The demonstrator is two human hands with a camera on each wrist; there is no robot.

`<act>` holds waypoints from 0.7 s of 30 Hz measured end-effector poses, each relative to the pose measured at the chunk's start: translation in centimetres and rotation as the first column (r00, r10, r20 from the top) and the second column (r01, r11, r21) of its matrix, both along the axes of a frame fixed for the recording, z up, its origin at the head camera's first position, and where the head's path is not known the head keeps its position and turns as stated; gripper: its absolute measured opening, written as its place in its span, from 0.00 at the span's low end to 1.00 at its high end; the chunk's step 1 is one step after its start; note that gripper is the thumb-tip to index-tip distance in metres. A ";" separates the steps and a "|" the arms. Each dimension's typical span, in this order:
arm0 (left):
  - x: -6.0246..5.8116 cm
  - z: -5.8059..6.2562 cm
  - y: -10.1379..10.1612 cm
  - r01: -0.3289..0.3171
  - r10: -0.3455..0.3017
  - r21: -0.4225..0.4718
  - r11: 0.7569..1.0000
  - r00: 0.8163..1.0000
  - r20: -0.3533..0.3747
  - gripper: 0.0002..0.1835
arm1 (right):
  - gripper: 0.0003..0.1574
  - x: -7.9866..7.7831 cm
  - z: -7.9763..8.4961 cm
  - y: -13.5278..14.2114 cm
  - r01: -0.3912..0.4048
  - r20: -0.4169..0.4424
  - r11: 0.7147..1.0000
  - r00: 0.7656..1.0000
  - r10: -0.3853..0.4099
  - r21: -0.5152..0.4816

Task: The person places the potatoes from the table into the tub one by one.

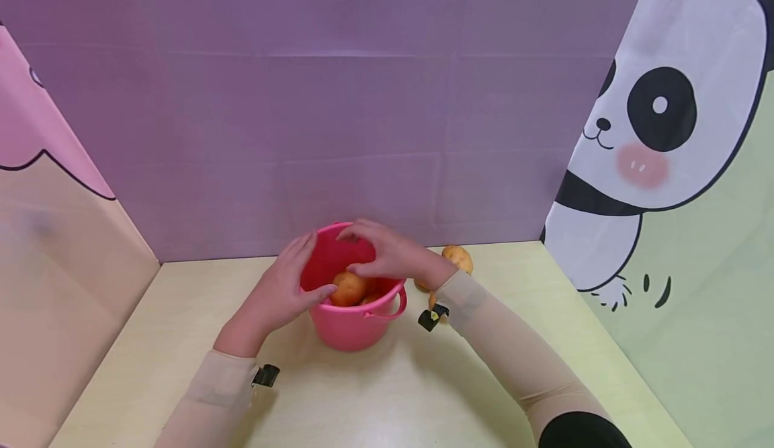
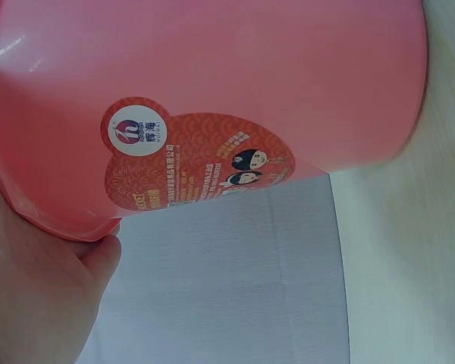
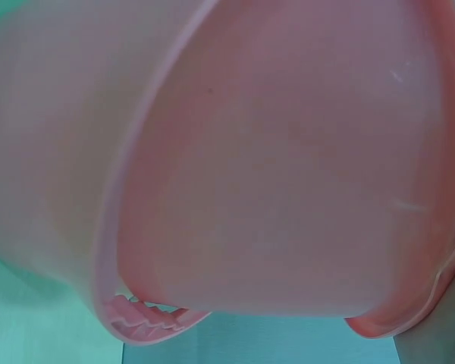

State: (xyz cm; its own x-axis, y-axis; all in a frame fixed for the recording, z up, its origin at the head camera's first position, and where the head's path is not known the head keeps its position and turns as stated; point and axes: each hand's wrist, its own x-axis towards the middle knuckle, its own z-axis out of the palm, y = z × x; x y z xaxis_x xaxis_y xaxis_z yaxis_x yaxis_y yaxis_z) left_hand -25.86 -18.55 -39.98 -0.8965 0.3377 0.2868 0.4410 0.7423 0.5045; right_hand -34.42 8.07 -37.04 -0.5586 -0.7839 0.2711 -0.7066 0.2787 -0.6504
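A pink plastic bucket (image 1: pixel 351 330) stands on the table, with a potato (image 1: pixel 348 291) and others partly hidden under it inside. My left hand (image 1: pixel 281 290) holds the bucket's left rim, its thumb reaching over the opening close to the potato. In the left wrist view, a fingertip (image 2: pixel 105 254) bends at the rim. Over the bucket's mouth hovers my right hand (image 1: pixel 387 250), fingers loosely bent and thumb low near the potato, with nothing seen in its grasp. The right wrist view is filled by the bucket's inner wall (image 3: pixel 288 167).
A potato (image 1: pixel 457 258) lies on the table right of the bucket, and more are partly hidden behind my right wrist. The bucket's handle (image 1: pixel 396 310) hangs at its front right. A purple backdrop (image 1: pixel 363 112) rises behind the pale table (image 1: pixel 375 408).
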 end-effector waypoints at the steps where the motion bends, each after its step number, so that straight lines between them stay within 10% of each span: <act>1: 0.0 0.0 0.0 -0.001 0.001 0.000 1.000 1.000 -0.002 0.62 | 0.38 0.0 0.0 0.0 -0.003 -0.009 1.000 1.000 0.003 -0.010; 21: 0.8 0.1 0.5 -0.021 0.021 0.008 1.000 1.000 -0.005 0.63 | 0.17 0.7 -0.3 7.1 0.126 -0.158 0.959 0.973 -0.169 -0.254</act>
State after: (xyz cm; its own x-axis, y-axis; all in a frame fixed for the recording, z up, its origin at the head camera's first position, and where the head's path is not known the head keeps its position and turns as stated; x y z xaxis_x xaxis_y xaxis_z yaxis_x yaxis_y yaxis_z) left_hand -25.02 -18.09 -39.84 -0.9019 0.3163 0.2941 0.4278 0.7475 0.5081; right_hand -33.69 15.12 -37.34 -0.5891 -0.5955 0.5463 -0.7791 0.2391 -0.5795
